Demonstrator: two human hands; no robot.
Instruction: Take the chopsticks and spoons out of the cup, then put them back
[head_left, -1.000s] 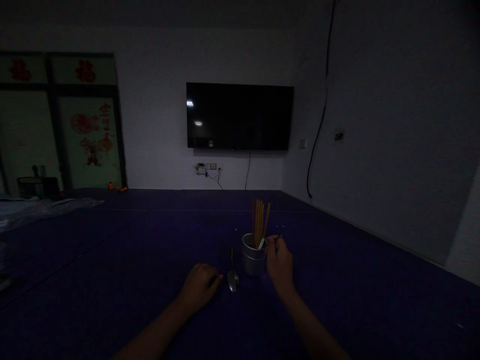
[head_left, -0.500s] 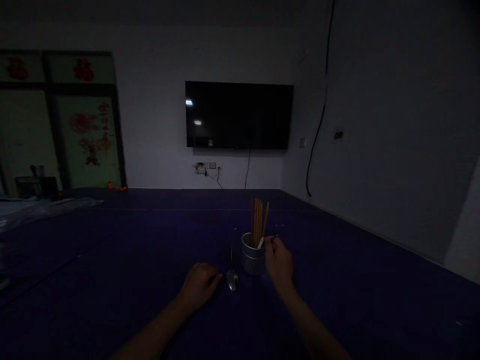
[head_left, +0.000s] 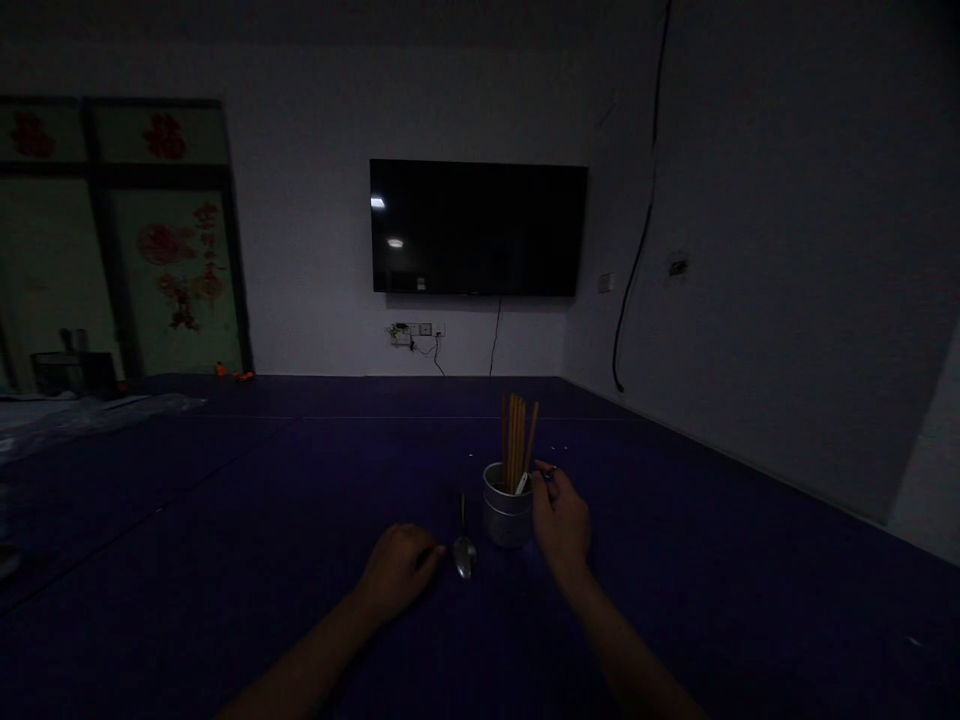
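Note:
A round metal canister (head_left: 508, 520) stands upright on the dark blue tabletop, with several wooden chopsticks (head_left: 517, 440) in it. A white spoon handle (head_left: 521, 484) leans out over the canister's right rim. My right hand (head_left: 561, 520) is just right of that rim, thumb and index finger parted close to the white handle, nothing visibly held. To the canister's left lies a metal spoon (head_left: 464, 555), bowl toward me. My left hand (head_left: 401, 570) rests left of this spoon, back up, fingers curled under in a loose fist and the thumb near the bowl.
Clear plastic sheeting (head_left: 97, 420) lies at the table's left side. Small orange objects (head_left: 241, 377) sit at the far left edge. A television (head_left: 480, 230) hangs on the far wall, and a black cable (head_left: 630, 280) runs down the right wall.
My right thumb and index finger have come apart at the white handle, and the hand has shifted slightly right. The left hand, canister and metal spoon have stayed in place.

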